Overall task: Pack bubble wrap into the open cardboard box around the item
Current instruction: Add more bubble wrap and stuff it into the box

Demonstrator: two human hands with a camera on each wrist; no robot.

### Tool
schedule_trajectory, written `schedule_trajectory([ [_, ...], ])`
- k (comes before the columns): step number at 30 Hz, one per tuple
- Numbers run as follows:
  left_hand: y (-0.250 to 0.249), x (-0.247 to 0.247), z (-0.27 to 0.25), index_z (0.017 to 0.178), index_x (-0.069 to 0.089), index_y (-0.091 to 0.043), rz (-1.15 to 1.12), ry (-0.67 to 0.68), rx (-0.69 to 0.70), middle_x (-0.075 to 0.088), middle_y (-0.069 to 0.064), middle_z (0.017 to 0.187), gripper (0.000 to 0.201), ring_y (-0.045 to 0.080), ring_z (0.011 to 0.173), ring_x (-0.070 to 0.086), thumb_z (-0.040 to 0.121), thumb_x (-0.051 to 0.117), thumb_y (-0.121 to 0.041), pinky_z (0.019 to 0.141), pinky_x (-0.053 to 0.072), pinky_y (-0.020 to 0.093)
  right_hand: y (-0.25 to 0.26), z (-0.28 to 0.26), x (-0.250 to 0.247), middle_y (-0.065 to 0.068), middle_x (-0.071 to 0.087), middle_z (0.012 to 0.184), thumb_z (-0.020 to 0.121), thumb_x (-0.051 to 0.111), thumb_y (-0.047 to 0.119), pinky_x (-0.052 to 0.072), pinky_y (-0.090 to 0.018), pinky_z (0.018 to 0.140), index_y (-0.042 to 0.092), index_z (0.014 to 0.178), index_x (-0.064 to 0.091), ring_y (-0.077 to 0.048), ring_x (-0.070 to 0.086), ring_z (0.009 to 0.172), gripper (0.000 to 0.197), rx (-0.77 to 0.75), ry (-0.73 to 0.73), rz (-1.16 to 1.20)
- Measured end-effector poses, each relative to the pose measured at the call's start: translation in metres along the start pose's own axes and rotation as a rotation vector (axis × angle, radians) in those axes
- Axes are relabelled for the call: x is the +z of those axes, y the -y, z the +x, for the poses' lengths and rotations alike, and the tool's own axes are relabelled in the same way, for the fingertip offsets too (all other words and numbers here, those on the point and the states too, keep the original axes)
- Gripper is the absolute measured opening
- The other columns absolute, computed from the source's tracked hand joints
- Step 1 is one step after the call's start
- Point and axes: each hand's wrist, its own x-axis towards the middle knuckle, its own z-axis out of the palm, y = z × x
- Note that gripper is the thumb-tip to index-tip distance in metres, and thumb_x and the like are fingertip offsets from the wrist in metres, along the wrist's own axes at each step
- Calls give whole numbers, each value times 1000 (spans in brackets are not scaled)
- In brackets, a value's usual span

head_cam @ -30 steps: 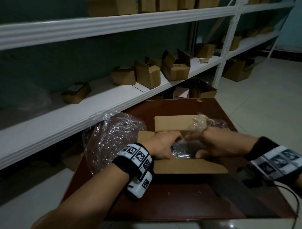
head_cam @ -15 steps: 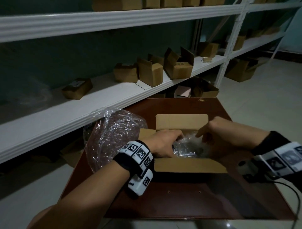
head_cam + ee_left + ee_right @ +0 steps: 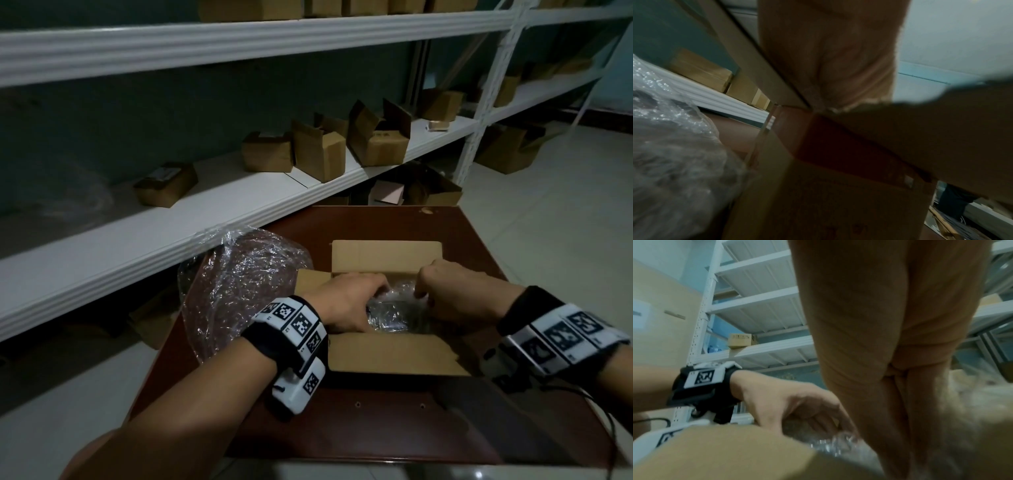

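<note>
An open cardboard box stands on the brown table, flaps spread. Clear bubble wrap fills its opening, and something dark shows dimly through it. My left hand reaches in from the left, its fingers curled over the wrap. My right hand comes in from the right, fingers pointing straight down and pushing the wrap at the far right corner. In the right wrist view the left hand bends onto the wrap behind the box flap. The left wrist view shows the box wall.
A large bundle of bubble wrap lies on the table's left end, touching the box; it also fills the left side of the left wrist view. White shelves with several small cardboard boxes run behind. Tiled floor lies to the right.
My right hand brought its piece of wrap from the box's right side over the opening and now pushes it down inside. The left hand stayed on the wrap in the box.
</note>
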Motion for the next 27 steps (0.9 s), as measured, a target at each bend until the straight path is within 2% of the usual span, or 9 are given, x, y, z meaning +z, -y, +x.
schedule_trajectory([
  [5, -2, 0, -4, 143, 50, -21, 1, -22, 22, 59, -1, 141, 81, 22, 126, 55, 74, 91, -34, 107, 48, 39, 3, 9, 3, -5, 57, 123, 94, 64, 8, 46, -16, 59, 16, 127, 60, -19, 59, 100, 34, 31, 84, -15],
  [9, -2, 3, -8, 142, 49, -23, 3, -84, 81, 58, -3, 138, 79, 18, 125, 54, 76, 89, -40, 108, 48, 41, -3, 9, 5, 8, 60, 99, 84, 72, 16, 61, -32, 78, 29, 107, 60, -18, 66, 97, 29, 44, 102, 72],
  [11, -2, 5, -9, 143, 48, -24, 15, -121, 110, 55, -4, 137, 81, 16, 125, 53, 75, 90, -40, 107, 47, 39, -2, 7, 4, 7, 64, 98, 81, 73, 18, 62, -40, 83, 30, 104, 59, -19, 67, 97, 30, 35, 107, 90],
  [15, -5, 4, -10, 140, 49, -25, 60, -200, 201, 46, -5, 135, 79, 14, 121, 45, 74, 91, -37, 99, 46, 34, -1, 4, -1, 4, 66, 108, 83, 75, 11, 56, -31, 86, 28, 121, 55, -21, 67, 103, 46, -16, 138, 156],
  [18, -10, 2, -10, 145, 50, -21, 39, -177, 264, 51, -1, 146, 79, 20, 132, 48, 78, 88, -38, 110, 42, 38, -5, 6, 1, 6, 65, 115, 81, 81, 14, 57, -36, 91, 34, 130, 49, -17, 64, 103, 61, -12, 168, 183],
  [20, -12, 0, -9, 148, 49, -17, 43, -114, 260, 53, 4, 150, 77, 23, 136, 48, 83, 85, -37, 113, 36, 33, -2, 4, 1, 5, 65, 119, 81, 79, 12, 59, -35, 86, 35, 135, 48, -19, 64, 105, 67, -19, 150, 134],
  [23, -12, 0, -3, 154, 42, -15, 81, 5, 195, 49, 6, 154, 84, 24, 139, 46, 84, 85, -33, 115, 34, 32, -2, 1, 5, -2, 64, 125, 85, 75, 9, 52, -16, 69, 22, 134, 54, -23, 65, 111, 55, -74, 73, 90],
  [26, -12, 0, 1, 156, 38, -15, 71, 81, 153, 50, 9, 150, 90, 26, 137, 46, 81, 87, -29, 115, 38, 35, -6, 4, 16, -2, 66, 121, 81, 76, 19, 59, -30, 88, 23, 126, 61, -22, 67, 111, 47, -100, 9, 107],
  [27, -13, 0, 2, 156, 38, -15, 61, 88, 143, 50, 9, 150, 90, 25, 136, 46, 81, 87, -26, 114, 37, 34, -9, 4, 18, 2, 67, 112, 80, 76, 21, 59, -22, 83, 24, 120, 63, -17, 68, 105, 42, -117, -35, 126],
])
